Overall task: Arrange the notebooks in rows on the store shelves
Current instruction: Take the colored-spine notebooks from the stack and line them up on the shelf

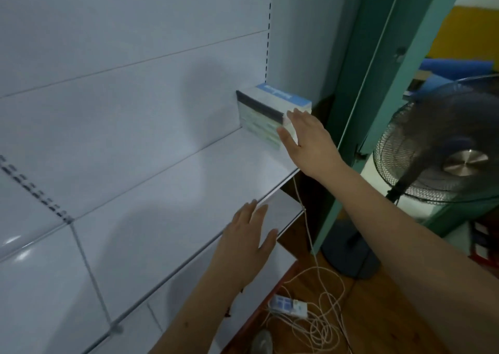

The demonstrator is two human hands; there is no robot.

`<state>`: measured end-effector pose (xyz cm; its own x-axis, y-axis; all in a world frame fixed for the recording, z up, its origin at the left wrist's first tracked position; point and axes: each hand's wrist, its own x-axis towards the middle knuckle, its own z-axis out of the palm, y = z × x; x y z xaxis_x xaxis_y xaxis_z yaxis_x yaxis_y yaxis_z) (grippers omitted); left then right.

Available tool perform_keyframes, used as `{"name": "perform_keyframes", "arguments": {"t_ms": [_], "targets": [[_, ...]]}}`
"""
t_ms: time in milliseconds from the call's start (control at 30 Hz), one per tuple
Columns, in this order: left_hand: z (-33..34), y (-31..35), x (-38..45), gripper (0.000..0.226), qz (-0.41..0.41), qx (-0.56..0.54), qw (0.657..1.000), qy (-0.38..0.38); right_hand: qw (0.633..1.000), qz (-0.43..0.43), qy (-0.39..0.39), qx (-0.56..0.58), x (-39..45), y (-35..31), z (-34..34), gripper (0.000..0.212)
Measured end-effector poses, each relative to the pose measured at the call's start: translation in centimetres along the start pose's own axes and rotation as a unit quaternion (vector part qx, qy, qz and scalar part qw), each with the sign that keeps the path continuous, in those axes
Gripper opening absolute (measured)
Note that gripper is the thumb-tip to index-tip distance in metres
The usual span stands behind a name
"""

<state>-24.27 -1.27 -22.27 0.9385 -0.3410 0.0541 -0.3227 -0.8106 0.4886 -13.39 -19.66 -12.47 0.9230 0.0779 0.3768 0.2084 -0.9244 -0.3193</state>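
A stack of notebooks point(272, 112) is seen lying on the white shelf point(167, 181), pushed into its far right corner where the back panel meets the side panel; the top cover is light blue and white, and the dark spines face left. The right hand point(307, 140) is laid against the near end of the stack, its fingers point(293, 116) straight and held together, flat on the notebooks' edge — nothing is clasped. The left hand point(248, 243) is held lower down, in front of the shelf's front lip, with its fingers point(258, 213) straight and slightly spread; whether it touches the lip cannot be told. A second white shelf point(81, 272) is seen below the first. To the right a teal metal frame point(359, 116) is stood upright, and beyond it a dark pedestal fan point(442, 148) is placed on the floor. On the reddish-brown floor point(378, 313) a tangle of white cable point(321, 316) is spread beside a small white power strip point(289, 306).
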Motion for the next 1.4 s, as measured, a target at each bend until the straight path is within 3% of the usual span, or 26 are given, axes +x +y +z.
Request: {"name": "perform_keyframes", "arguments": {"t_ms": [300,433,533,633,700,733,800,833,867,967,1067,1167,1233,1333,1400], "targets": [[-1.0,-1.0,12.7,0.061,0.01,0.018,1.0,0.015,0.994,0.0,-0.078,-0.078,15.5,6.4,4.3,0.07],[-1.2,-1.2,16.0,0.06,0.003,0.029,0.999,0.024,0.984,-0.024,-0.127,-0.126,17.3,8.5,7.3,0.063],[-1.3,-1.6,16.8,0.06,0.001,-0.003,1.0,0.026,0.992,-0.062,-0.064,-0.086,16.0,9.1,9.4,0.04],[-1.9,-1.9,18.2,0.055,-0.057,-0.119,0.989,0.073,0.995,-0.065,-0.002,-0.082,14.8,8.1,8.8,0.036],[-2.8,-1.5,19.4,0.05,-0.121,-0.267,0.949,0.114,0.993,-0.077,-0.002,-0.091,13.3,6.7,7.7,0.027],[-3.3,-1.1,20.0,0.047,-0.148,-0.382,0.904,0.122,0.992,-0.096,-0.002,-0.084,12.1,5.7,7.3,0.022],[-4.3,-0.2,21.0,0.043,-0.176,-0.599,0.768,0.143,0.985,-0.169,0.015,-0.035,8.6,3.6,6.9,0.025],[-4.7,0.1,21.2,0.037,-0.195,-0.654,0.708,0.18,0.976,-0.213,0.03,-0.005,6.8,2.9,7.0,0.031],[-5.1,0.3,21.2,0.028,-0.218,-0.665,0.676,0.232,0.965,-0.257,0.044,0.025,5.5,2.6,7.4,0.038],[-5.2,-0.9,20.8,0.014,-0.275,-0.574,0.686,0.354,0.954,-0.289,0.043,0.061,6.0,4.0,8.2,0.05],[-5.2,-2.2,19.7,0.014,-0.293,-0.553,0.686,0.372,0.979,-0.186,0.074,0.025,10.6,6.8,8.2,0.051],[-5.3,-2.4,18.1,0.012,-0.311,-0.534,0.693,0.371,0.996,-0.079,-0.04,-0.012,14.7,9.3,8.5,0.068],[-5.2,-2.2,17.3,0.013,-0.319,-0.532,0.692,0.37,0.994,-0.06,-0.091,-0.024,15.5,10.3,9.3,0.059],[-5.0,-1.9,16.8,0.012,-0.326,-0.528,0.699,0.355,0.995,-0.094,-0.021,-0.034,15.3,10.3,9.9,0.031],[-4.8,-1.7,16.7,0.013,-0.329,-0.526,0.701,0.351,0.994,-0.103,0.025,-0.008,15.2,9.6,9.4,0.029]]}}
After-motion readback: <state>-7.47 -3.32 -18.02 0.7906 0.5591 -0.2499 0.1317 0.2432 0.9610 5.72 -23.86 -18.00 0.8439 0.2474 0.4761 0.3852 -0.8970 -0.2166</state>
